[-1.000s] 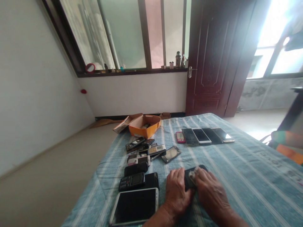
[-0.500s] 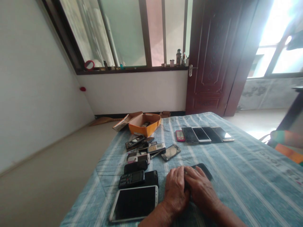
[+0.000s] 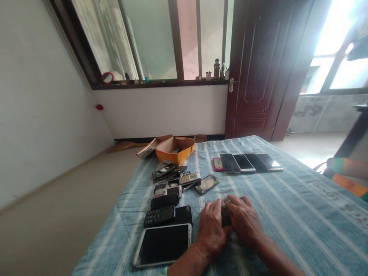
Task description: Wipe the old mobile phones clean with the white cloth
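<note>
Two hands meet over one dark phone (image 3: 225, 217) at the near middle of the striped table (image 3: 299, 199), and on my screen only a sliver of its black body shows between them. My read is that the left hand (image 3: 212, 226) does the steadying. It lies palm down, fingers curled close around the phone's left edge, pressing it to the cloth. The right hand (image 3: 244, 221) lies across the top, knuckles up, fingers bent and close together. Whether they pinch anything beneath I cannot tell, since the hand hides its own fingertips. The phone lies flat rather than lifted, which I judge lets the table take the pressure.

At 8 o'clock from the left hand lies a big white-edged phone (image 3: 163, 245), screen up, and at 9 o'clock a black keypad phone (image 3: 159, 216). Between 10 and 11 o'clock a heap of old handsets (image 3: 175, 178) lies jumbled and overlapping, with an orange box (image 3: 175, 150) beyond it at the table's far edge. At 1 o'clock a row of five phones (image 3: 247, 162) sits side by side, edges nearly touching, all face up, well apart from the heap. It looks to me like a set deliberately kept separate. One loose touchscreen phone (image 3: 207, 184) lies alone at 12 o'clock, between heap and row.
</note>
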`<state>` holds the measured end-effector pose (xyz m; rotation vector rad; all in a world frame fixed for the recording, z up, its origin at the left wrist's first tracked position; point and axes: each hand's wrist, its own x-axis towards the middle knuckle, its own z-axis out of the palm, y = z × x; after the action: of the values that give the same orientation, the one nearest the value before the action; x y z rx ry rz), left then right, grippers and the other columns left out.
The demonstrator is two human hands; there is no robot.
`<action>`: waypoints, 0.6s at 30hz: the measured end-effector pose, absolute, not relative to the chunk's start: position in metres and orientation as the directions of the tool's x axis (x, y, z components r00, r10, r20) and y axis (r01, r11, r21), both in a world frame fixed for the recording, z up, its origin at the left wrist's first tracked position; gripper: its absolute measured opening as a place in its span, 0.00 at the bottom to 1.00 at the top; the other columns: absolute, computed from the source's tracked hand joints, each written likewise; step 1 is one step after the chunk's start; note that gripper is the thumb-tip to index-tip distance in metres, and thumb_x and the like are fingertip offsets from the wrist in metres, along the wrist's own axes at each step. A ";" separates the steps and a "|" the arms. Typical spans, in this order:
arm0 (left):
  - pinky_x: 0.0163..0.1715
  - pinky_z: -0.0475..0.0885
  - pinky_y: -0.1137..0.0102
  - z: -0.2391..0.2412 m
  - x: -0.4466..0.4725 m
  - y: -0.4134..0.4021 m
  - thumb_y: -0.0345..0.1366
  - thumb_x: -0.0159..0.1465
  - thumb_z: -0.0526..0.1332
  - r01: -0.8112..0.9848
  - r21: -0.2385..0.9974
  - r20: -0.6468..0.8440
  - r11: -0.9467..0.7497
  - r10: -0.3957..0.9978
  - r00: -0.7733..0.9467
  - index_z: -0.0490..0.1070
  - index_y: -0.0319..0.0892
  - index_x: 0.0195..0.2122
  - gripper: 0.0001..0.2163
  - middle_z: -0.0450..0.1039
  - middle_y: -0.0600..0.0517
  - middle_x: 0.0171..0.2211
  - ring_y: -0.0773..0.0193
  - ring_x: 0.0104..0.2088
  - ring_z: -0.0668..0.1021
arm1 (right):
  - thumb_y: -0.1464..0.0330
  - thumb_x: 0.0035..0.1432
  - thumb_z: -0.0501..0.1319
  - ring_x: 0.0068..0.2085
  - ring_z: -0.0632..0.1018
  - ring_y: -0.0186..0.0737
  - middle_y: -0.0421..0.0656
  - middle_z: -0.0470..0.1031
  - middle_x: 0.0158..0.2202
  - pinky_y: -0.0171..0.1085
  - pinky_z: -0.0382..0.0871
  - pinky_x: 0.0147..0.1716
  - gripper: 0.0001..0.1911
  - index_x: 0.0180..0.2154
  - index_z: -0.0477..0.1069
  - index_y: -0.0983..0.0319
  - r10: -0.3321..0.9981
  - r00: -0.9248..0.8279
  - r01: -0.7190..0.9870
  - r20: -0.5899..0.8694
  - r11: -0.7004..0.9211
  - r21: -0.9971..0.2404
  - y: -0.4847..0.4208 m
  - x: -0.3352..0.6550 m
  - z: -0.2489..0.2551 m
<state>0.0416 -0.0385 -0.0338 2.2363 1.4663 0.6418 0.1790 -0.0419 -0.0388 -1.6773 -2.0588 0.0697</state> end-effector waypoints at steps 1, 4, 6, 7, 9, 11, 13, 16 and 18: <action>0.53 0.63 0.62 -0.034 0.042 -0.039 0.34 0.51 0.61 0.749 0.545 0.164 -0.377 0.924 0.345 0.62 0.37 0.57 0.30 0.70 0.45 0.49 0.53 0.50 0.69 | 0.78 0.60 0.48 0.53 0.73 0.44 0.45 0.73 0.54 0.50 0.51 0.59 0.21 0.46 0.74 0.56 0.940 -0.110 0.928 0.323 0.214 -0.307 -0.040 0.183 -0.041; 0.54 0.63 0.62 -0.035 0.042 -0.039 0.33 0.50 0.61 0.756 0.530 0.174 -0.385 0.922 0.347 0.62 0.36 0.57 0.30 0.70 0.45 0.49 0.53 0.50 0.68 | 0.78 0.61 0.48 0.53 0.73 0.43 0.46 0.72 0.54 0.49 0.52 0.58 0.21 0.46 0.74 0.57 0.952 -0.033 0.964 0.306 0.111 -0.240 -0.036 0.197 -0.044; 0.54 0.62 0.62 -0.036 0.042 -0.039 0.32 0.50 0.61 0.754 0.523 0.175 -0.396 0.916 0.360 0.63 0.35 0.57 0.30 0.70 0.44 0.50 0.53 0.50 0.68 | 0.78 0.61 0.48 0.53 0.73 0.44 0.46 0.72 0.55 0.48 0.53 0.56 0.20 0.48 0.73 0.58 0.954 0.014 0.978 0.300 0.050 -0.204 -0.035 0.206 -0.044; 0.54 0.62 0.62 -0.035 0.042 -0.039 0.32 0.50 0.61 0.753 0.522 0.173 -0.400 0.914 0.366 0.63 0.35 0.57 0.30 0.70 0.44 0.50 0.53 0.50 0.68 | 0.77 0.61 0.49 0.53 0.73 0.45 0.47 0.72 0.54 0.48 0.55 0.55 0.20 0.48 0.73 0.59 0.955 0.033 0.982 0.295 0.024 -0.188 -0.035 0.209 -0.043; 0.55 0.62 0.61 -0.035 0.042 -0.039 0.33 0.51 0.61 0.750 0.523 0.174 -0.405 0.912 0.371 0.64 0.34 0.56 0.30 0.70 0.44 0.51 0.52 0.50 0.68 | 0.76 0.62 0.49 0.51 0.74 0.46 0.48 0.73 0.53 0.46 0.59 0.51 0.19 0.47 0.73 0.60 0.958 0.060 0.988 0.281 -0.017 -0.152 -0.037 0.214 -0.041; 0.55 0.62 0.61 -0.036 0.042 -0.039 0.33 0.51 0.61 0.747 0.523 0.181 -0.409 0.911 0.372 0.64 0.34 0.56 0.30 0.69 0.44 0.51 0.52 0.50 0.68 | 0.76 0.62 0.50 0.48 0.75 0.47 0.48 0.74 0.51 0.44 0.61 0.48 0.18 0.47 0.74 0.61 0.960 0.057 0.993 0.274 -0.027 -0.111 -0.040 0.217 -0.041; 0.55 0.62 0.61 -0.037 0.043 -0.038 0.33 0.51 0.61 0.747 0.522 0.189 -0.411 0.910 0.369 0.64 0.34 0.56 0.29 0.70 0.44 0.51 0.52 0.50 0.68 | 0.76 0.61 0.51 0.47 0.75 0.47 0.49 0.74 0.50 0.43 0.62 0.46 0.17 0.46 0.74 0.61 0.955 0.019 0.997 0.296 0.005 -0.079 -0.043 0.215 -0.042; 0.54 0.63 0.60 -0.039 0.043 -0.037 0.33 0.51 0.61 0.748 0.522 0.197 -0.411 0.911 0.363 0.65 0.35 0.55 0.28 0.70 0.44 0.50 0.52 0.50 0.68 | 0.77 0.60 0.53 0.49 0.73 0.49 0.49 0.73 0.51 0.43 0.61 0.48 0.16 0.45 0.75 0.62 0.928 -0.072 0.991 0.367 0.107 -0.078 -0.048 0.207 -0.050; 0.54 0.63 0.60 -0.040 0.042 -0.037 0.33 0.51 0.61 0.744 0.524 0.195 -0.416 0.908 0.371 0.65 0.34 0.55 0.28 0.70 0.44 0.50 0.51 0.49 0.68 | 0.77 0.58 0.54 0.51 0.72 0.49 0.48 0.73 0.51 0.42 0.60 0.50 0.16 0.45 0.74 0.62 0.901 -0.125 0.976 0.416 0.186 -0.109 -0.052 0.200 -0.057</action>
<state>0.0422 -0.0366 -0.0397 2.2888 1.4452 0.6571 0.2000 -0.0515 -0.0572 -1.7639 -2.0810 -0.2664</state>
